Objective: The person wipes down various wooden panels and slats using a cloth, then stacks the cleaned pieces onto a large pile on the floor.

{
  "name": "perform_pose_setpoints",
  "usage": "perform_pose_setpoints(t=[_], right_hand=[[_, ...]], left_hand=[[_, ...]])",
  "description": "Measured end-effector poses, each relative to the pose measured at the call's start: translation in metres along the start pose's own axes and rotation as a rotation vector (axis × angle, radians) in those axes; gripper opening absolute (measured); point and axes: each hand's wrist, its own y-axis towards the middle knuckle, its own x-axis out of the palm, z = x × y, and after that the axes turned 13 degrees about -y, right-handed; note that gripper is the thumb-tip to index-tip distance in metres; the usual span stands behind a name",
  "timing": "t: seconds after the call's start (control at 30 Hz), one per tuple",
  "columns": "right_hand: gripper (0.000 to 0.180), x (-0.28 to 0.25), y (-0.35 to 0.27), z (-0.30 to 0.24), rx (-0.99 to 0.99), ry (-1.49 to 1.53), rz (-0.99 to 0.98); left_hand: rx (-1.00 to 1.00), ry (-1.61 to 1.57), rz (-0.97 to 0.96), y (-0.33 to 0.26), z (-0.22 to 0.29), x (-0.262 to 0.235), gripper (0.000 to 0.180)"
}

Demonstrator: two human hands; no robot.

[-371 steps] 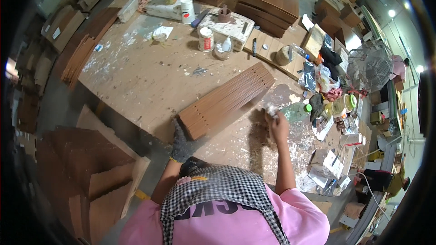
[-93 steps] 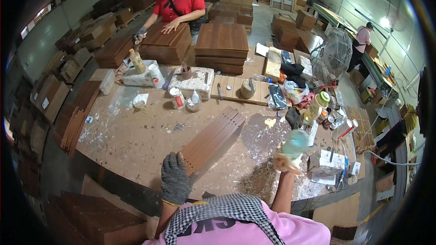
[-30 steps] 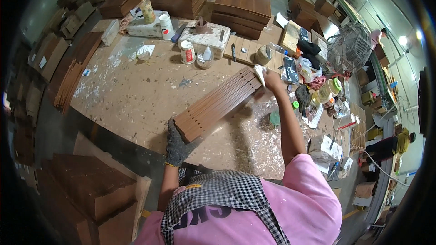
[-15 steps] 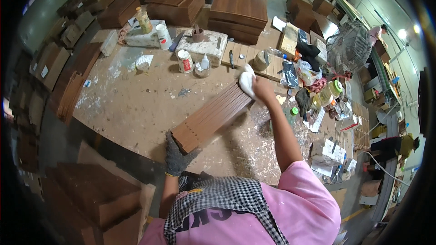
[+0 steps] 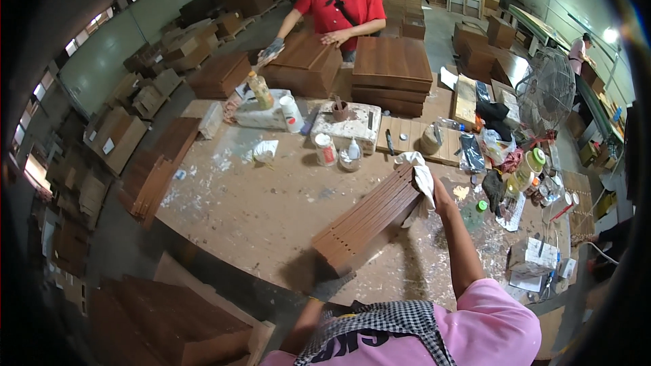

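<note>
A stack of brown wooden slats point(image 5: 369, 220), with a row of small holes near its close end, lies slanted across the worktable point(image 5: 271, 244). At the far end, my bare right hand point(image 5: 442, 198) is closed on a white cloth point(image 5: 424, 179), which drapes over the slats' ends and down their side. My left hand point(image 5: 332, 287), in a dark grey glove, is at the lower near end of the stack. Motion blur smears it, and its fingers are not clear.
Across the table a person in red point(image 5: 342, 7) handles brown panels point(image 5: 302, 61). A white tub point(image 5: 325, 150), a glue bottle point(image 5: 353, 149) and a stained block point(image 5: 346, 125) stand beyond the slats. Bottles and bags clutter the right, near a fan point(image 5: 546, 88).
The view has tilted up, showing more of the person in red. The cloth now hangs over the slats' far end and side. My left hand has shifted lower at the near end.
</note>
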Motion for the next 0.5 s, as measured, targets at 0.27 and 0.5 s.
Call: perform_pose_setpoints(t=[0.27,0.5], right_hand=[[0.048,0.022,-0.024,0.014,-0.016,0.368,0.142],[0.042,0.097,-0.111,0.05,0.142,0.738,0.079]], left_hand=[[0.322,0.356,0.17,0.021,0.161,-0.087,0.097],[0.296,0.709,-0.218,0.055,0.298,-0.143,0.108]])
